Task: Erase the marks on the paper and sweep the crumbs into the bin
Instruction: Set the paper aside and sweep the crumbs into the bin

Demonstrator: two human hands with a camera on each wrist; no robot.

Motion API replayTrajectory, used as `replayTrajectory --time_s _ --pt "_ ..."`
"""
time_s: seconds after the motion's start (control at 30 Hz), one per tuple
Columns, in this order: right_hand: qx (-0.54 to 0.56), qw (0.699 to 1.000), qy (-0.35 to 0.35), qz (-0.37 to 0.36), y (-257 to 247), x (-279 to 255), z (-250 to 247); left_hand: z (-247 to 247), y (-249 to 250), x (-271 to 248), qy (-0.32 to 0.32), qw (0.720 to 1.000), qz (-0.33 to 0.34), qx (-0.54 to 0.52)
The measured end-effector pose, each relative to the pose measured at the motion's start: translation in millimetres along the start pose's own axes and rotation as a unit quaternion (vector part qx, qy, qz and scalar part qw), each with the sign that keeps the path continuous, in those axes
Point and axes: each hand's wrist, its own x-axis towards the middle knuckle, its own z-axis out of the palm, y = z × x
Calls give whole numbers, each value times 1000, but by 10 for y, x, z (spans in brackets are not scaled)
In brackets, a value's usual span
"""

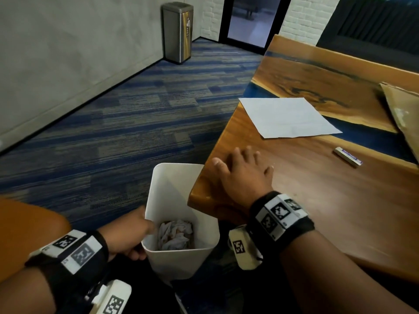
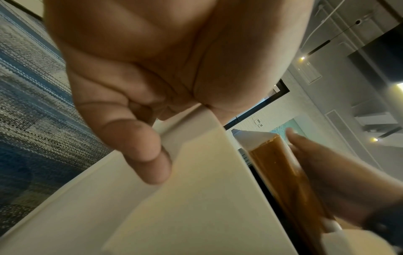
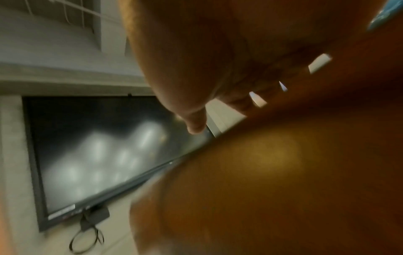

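Note:
A small white bin hangs just below the near left corner of the wooden table, with crumpled paper at its bottom. My left hand grips the bin's near rim, thumb inside and fingers curled outside. Flat on the table edge above the bin lies my right hand, fingers spread and straight, holding nothing. The white sheet of paper lies farther back on the table. A white eraser in a blue-printed sleeve lies to the right. No crumbs are visible.
A piece of brown cardboard sits at the table's right edge. A steel pedal bin stands in the far corner on the blue striped carpet. An orange seat is at my left.

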Motion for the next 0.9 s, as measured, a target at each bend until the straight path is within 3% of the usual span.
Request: replayTrajectory --time_s 0.07,0.13,0.2,0.23,0.3,0.33,0.37,0.4,0.47,0.53,0.63,0.7,0.73,0.8,0.87,0.9 --pt "-51 998 -25 -42 -61 -5 119 11 10 -2 2 1000 5 1" --pt "-67 985 -37 -158 -104 -117 170 8 11 2 6 1000 8 4" --pt "33 955 -79 -285 -61 -296 95 7 24 -10 7 1000 13 8" --pt "133 937 -99 -306 -8 -394 14 14 27 -8 5 1000 13 8" --pt "280 921 -52 -267 198 -519 -107 21 25 -4 1 1000 10 6" --pt "272 936 7 -222 332 -528 -128 24 19 -2 1 1000 8 5" --pt "197 964 53 -168 455 -530 -129 26 12 1 0 1000 7 5" --pt "97 988 55 -110 533 -547 -107 28 4 -2 -1 1000 9 6" --pt "-65 996 -4 -56 516 -587 31 40 3 -10 -8 1000 16 11" --pt "-114 988 -34 -98 296 -632 236 53 14 -17 -10 1000 24 14" --pt "-95 964 -28 -248 -137 -702 430 45 2 4 -1 999 40 16" --pt "79 935 -30 -345 -242 -769 377 35 -37 38 5 999 48 16" --pt "191 914 -22 -356 -191 -791 301 32 -41 45 8 999 44 13" --pt "284 909 66 -299 100 -785 136 21 -27 40 1 1000 27 4" --pt "163 958 161 -170 480 -713 -29 6 -24 72 -13 1000 16 4" --pt "69 984 140 -87 591 -692 -69 -2 -27 103 -14 1000 15 3"
